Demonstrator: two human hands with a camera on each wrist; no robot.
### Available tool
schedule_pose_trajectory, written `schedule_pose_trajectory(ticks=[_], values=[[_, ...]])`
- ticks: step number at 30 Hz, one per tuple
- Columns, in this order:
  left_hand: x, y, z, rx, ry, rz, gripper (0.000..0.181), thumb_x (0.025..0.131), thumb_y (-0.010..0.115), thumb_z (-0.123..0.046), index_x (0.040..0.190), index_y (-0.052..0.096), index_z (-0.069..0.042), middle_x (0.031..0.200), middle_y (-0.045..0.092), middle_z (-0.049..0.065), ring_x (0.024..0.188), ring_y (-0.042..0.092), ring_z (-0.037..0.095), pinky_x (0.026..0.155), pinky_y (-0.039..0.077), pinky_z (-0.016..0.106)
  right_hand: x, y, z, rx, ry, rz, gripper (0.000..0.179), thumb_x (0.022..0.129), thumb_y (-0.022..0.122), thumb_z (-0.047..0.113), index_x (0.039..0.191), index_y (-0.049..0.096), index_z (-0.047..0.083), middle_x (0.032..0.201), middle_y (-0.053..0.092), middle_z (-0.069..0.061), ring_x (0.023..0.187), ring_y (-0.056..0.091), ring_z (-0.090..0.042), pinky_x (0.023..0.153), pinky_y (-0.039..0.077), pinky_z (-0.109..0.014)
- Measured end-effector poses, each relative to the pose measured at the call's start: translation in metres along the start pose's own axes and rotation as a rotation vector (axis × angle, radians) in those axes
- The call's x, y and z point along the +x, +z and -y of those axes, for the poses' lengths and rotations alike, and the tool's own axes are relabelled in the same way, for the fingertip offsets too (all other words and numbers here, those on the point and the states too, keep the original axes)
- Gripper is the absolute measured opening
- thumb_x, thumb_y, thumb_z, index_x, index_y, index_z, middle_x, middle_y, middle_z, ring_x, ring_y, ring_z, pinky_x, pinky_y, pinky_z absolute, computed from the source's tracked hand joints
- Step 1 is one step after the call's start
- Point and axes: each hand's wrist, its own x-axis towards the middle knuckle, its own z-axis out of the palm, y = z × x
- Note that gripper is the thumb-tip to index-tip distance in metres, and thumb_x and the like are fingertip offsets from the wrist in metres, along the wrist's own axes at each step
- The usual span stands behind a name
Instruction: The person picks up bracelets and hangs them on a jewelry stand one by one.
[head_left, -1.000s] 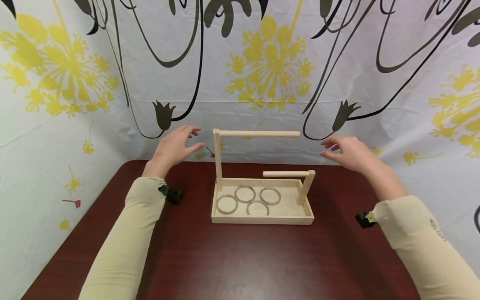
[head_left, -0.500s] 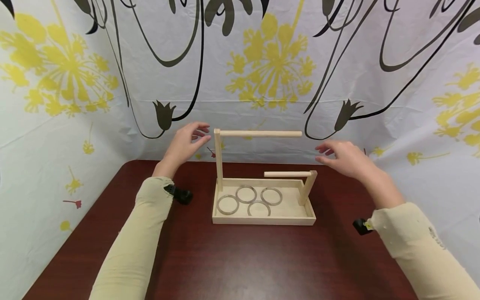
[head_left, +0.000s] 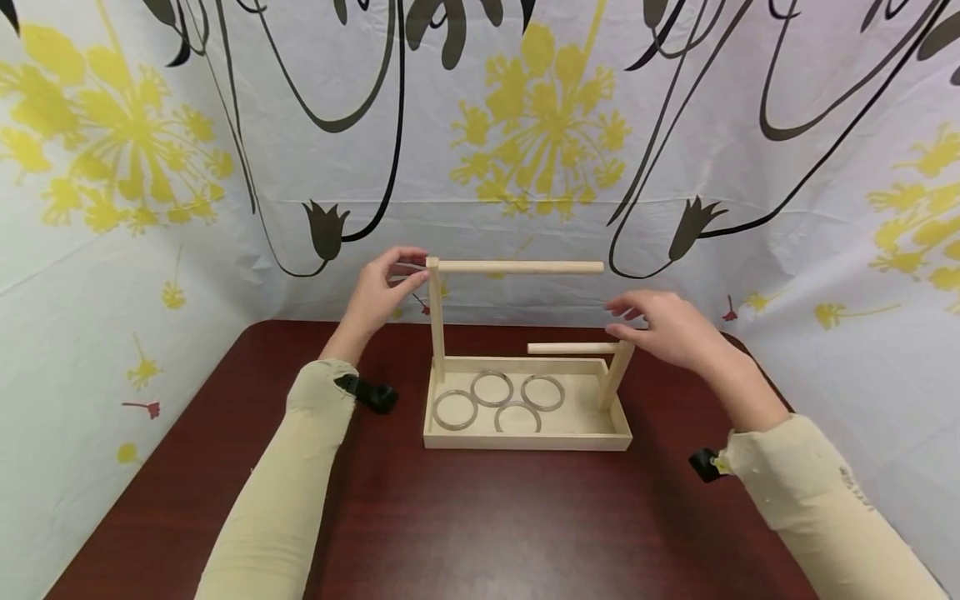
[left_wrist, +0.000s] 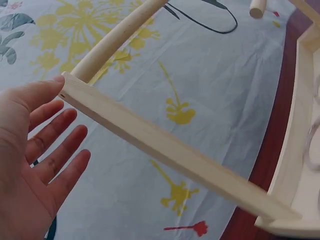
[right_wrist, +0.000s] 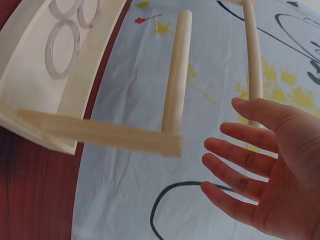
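A shallow wooden tray (head_left: 525, 442) carries a tall post (head_left: 437, 325) at its left end and a shorter post (head_left: 615, 379) at its right. From each post a round bar juts inward: the upper bar (head_left: 521, 267) and the lower bar (head_left: 572, 348). Several translucent rings (head_left: 454, 410) lie flat inside the tray. My left hand (head_left: 382, 287) is at the tall post's top, thumb by its corner, fingers extended; firm contact is unclear. Beside the short post's top is my right hand (head_left: 663, 329), fingers loosely spread and holding nothing in the right wrist view.
The tray stands on a dark red-brown table (head_left: 480, 517). Behind it hangs a white patterned cloth (head_left: 525, 150), which also runs along both sides. A black wrist camera (head_left: 375, 396) is strapped to the left sleeve, another camera (head_left: 705, 465) to the right.
My left hand has moved right to the tall post's top. The right hand has come left and slightly down to the short post. Tray and rings stay put.
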Motion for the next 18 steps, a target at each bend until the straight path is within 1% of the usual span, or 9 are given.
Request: schedule_pose_trajectory(ticks=[3,7,9,11,14,18], values=[[0.000,0.004,0.003,-0.079,-0.007,-0.020,0.034,0.096,0.066,-0.011,0.127,0.060,0.002,0.125,0.062,0.020,0.113,0.061,0.026,0.100,0.052,0.042,0.002,0.005,0.004,0.021,-0.003,0.006,0.037,0.097,0.065,0.029,0.127,0.065,0.007,0.123,0.069,-0.014,0.111,0.066,-0.032,0.090,0.053,-0.053],[0.001,0.008,0.009,-0.165,-0.007,-0.054,0.033,0.095,0.066,-0.005,0.125,0.060,0.007,0.120,0.063,0.015,0.107,0.062,0.017,0.093,0.055,0.026,0.006,0.011,0.010,0.055,-0.006,0.011,0.038,0.096,0.066,0.030,0.126,0.065,0.007,0.124,0.069,-0.014,0.112,0.066,-0.032,0.090,0.054,-0.052],[0.000,0.010,0.012,-0.198,-0.002,-0.066,0.033,0.094,0.065,-0.003,0.124,0.059,0.009,0.117,0.064,0.010,0.104,0.063,0.013,0.089,0.055,0.020,0.008,0.015,0.012,0.067,-0.010,0.008,0.038,0.096,0.067,0.030,0.126,0.065,0.007,0.123,0.069,-0.014,0.111,0.067,-0.032,0.090,0.054,-0.051],[0.000,0.012,0.015,-0.220,0.001,-0.073,0.033,0.094,0.065,-0.002,0.125,0.058,0.010,0.114,0.065,0.005,0.102,0.063,0.009,0.088,0.054,0.018,0.010,0.018,0.015,0.077,-0.012,0.004,0.038,0.096,0.067,0.029,0.126,0.065,0.007,0.123,0.070,-0.014,0.111,0.067,-0.032,0.090,0.054,-0.051],[0.000,0.014,0.017,-0.243,-0.001,-0.080,0.034,0.094,0.065,-0.001,0.125,0.058,0.009,0.111,0.064,-0.002,0.099,0.064,0.005,0.088,0.054,0.018,0.013,0.021,0.020,0.085,-0.022,-0.002,0.038,0.095,0.067,0.030,0.126,0.065,0.007,0.123,0.070,-0.014,0.111,0.067,-0.031,0.089,0.055,-0.050],[0.001,0.017,0.018,-0.272,-0.020,-0.087,0.035,0.093,0.066,0.000,0.126,0.057,0.009,0.108,0.064,-0.008,0.099,0.063,0.004,0.087,0.053,0.018,0.015,0.024,0.027,0.096,-0.032,-0.010,0.038,0.095,0.068,0.030,0.126,0.066,0.009,0.123,0.070,-0.012,0.111,0.067,-0.030,0.091,0.054,-0.050]])
